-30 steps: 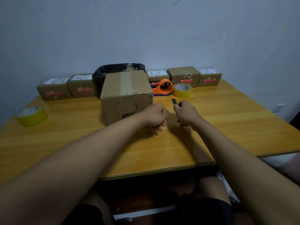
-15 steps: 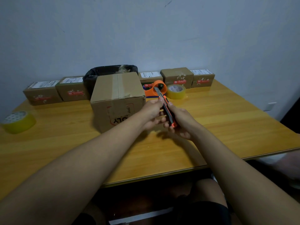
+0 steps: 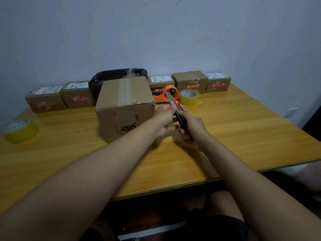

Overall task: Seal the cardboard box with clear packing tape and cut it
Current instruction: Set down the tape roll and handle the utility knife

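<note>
A closed cardboard box [image 3: 124, 103] stands mid-table, with tape along its top seam and red print on its front. Just right of it, both hands hold an orange-and-black utility knife [image 3: 177, 110] above the table, its metal blade out and pointing away from me. My right hand [image 3: 192, 132] grips the handle's lower end. My left hand [image 3: 165, 119] pinches the knife near the blade end with thumb and fingers. A clear tape roll [image 3: 188, 97] lies behind the knife, beside an orange tape dispenser [image 3: 167, 95].
Several small sealed parcels [image 3: 190, 81] line the wall at the table's back. A black-lined bin [image 3: 118, 76] sits behind the box. Another tape roll [image 3: 20, 130] lies at the far left. The table's front edge [image 3: 173, 187] runs above my knees.
The knife rose from the table into both hands beside the box. Its blade now sticks out farther. My view shifted slightly.
</note>
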